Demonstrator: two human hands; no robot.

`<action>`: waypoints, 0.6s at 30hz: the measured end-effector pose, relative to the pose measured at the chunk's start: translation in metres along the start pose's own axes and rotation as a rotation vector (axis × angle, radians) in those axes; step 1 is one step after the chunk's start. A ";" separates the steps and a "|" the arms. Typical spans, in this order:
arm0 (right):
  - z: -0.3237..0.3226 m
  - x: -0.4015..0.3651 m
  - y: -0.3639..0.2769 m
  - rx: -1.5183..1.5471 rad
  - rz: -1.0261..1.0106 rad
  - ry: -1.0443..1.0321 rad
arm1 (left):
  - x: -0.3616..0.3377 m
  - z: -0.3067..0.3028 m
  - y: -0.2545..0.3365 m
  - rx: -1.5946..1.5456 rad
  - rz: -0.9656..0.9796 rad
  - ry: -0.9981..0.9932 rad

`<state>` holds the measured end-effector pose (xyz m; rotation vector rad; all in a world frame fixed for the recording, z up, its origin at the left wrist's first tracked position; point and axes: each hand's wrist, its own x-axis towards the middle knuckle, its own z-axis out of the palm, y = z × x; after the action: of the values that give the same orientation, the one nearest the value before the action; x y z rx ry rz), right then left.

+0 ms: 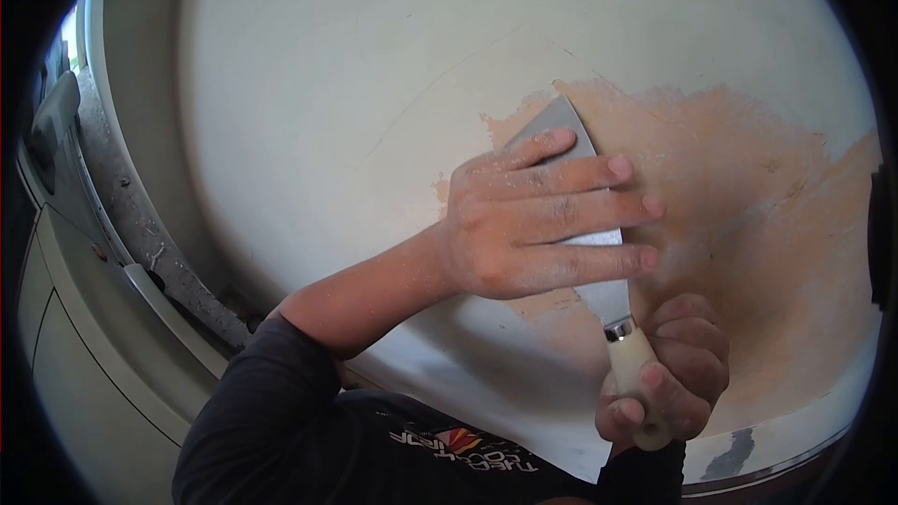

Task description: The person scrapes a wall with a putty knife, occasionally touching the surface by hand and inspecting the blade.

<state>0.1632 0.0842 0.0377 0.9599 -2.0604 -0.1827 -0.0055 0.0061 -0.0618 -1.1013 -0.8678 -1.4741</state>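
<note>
A putty knife (603,297) with a wide metal blade and a cream handle lies at a slant against the off-white painted surface (374,56). My right hand (687,369) is wrapped round its handle (632,365). Flat across the blade rests my left hand (543,215), fingers stretched out and slightly apart, covering much of the metal. Whitish dust marks the fingers. Around and to the right of the blade spreads a bare orange-brown patch (739,150) with ragged edges. The blade's upper corner touches or nearly touches the patch's upper part.
Fine cracks (440,75) run through the paint above my left hand. At the left is a dusty ledge (131,187) with crumbs of debris, beside a beige panel (103,337). A curved trim strip (776,454) with a grey worn spot borders the lower right.
</note>
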 end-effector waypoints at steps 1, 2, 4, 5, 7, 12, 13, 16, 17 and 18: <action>-0.001 -0.003 0.002 0.023 -0.005 -0.001 | -0.001 0.000 0.000 0.007 0.015 -0.003; -0.002 -0.004 0.004 0.048 -0.009 -0.008 | -0.002 0.001 0.000 0.014 0.025 -0.002; 0.004 -0.002 0.001 0.041 -0.002 0.022 | -0.001 -0.001 0.002 0.003 0.003 0.001; 0.006 -0.002 -0.001 0.031 0.005 0.064 | 0.000 -0.001 0.003 -0.009 -0.011 -0.005; 0.001 -0.005 0.000 0.033 -0.013 0.067 | -0.002 -0.001 0.003 0.005 0.032 -0.022; 0.001 -0.003 0.000 0.037 0.011 0.043 | -0.002 -0.001 0.002 0.042 0.025 0.009; -0.001 -0.004 -0.001 0.044 -0.004 0.035 | -0.002 -0.002 0.002 0.015 0.039 -0.017; 0.004 -0.003 0.004 0.051 -0.008 0.028 | -0.002 -0.002 -0.002 0.038 0.033 -0.012; 0.005 -0.004 0.003 0.038 0.018 0.040 | -0.002 -0.001 -0.001 0.069 0.020 0.002; 0.002 -0.005 0.001 0.033 0.023 0.042 | -0.002 -0.001 0.000 0.063 0.021 -0.001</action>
<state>0.1628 0.0883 0.0338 0.9521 -2.0405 -0.1159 -0.0054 0.0060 -0.0639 -1.0613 -0.8951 -1.4198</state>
